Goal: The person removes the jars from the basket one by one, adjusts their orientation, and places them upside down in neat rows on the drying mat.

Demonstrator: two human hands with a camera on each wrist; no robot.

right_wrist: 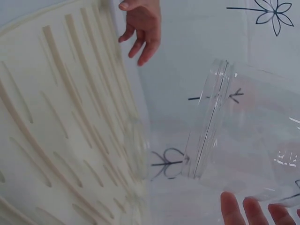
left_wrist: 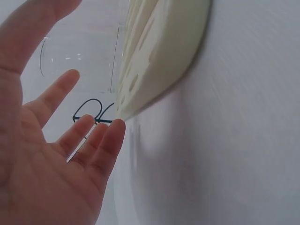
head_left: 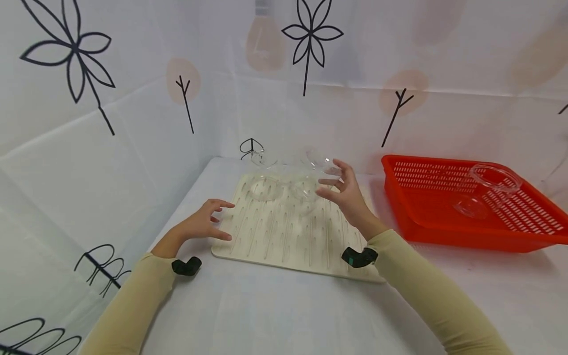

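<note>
My right hand (head_left: 343, 192) holds a clear jar (right_wrist: 253, 131) over the cream ridged drying mat (head_left: 284, 236). This jar is tilted, its threaded mouth facing down toward the mat. In the right wrist view, fingertips (right_wrist: 253, 211) show at its side. A second clear jar (left_wrist: 79, 61) stands mouth down on the mat's far left part; in the head view its round rim (head_left: 265, 189) shows faintly. My left hand (head_left: 201, 222) is spread beside the mat's left edge and holds nothing.
A red plastic basket (head_left: 443, 231) with slotted walls stands to the right of the mat. Inside it is another clear jar (head_left: 497, 185). White cloth (head_left: 346, 118) with printed plants hangs behind and along the left. The table (head_left: 266, 310) is covered in white.
</note>
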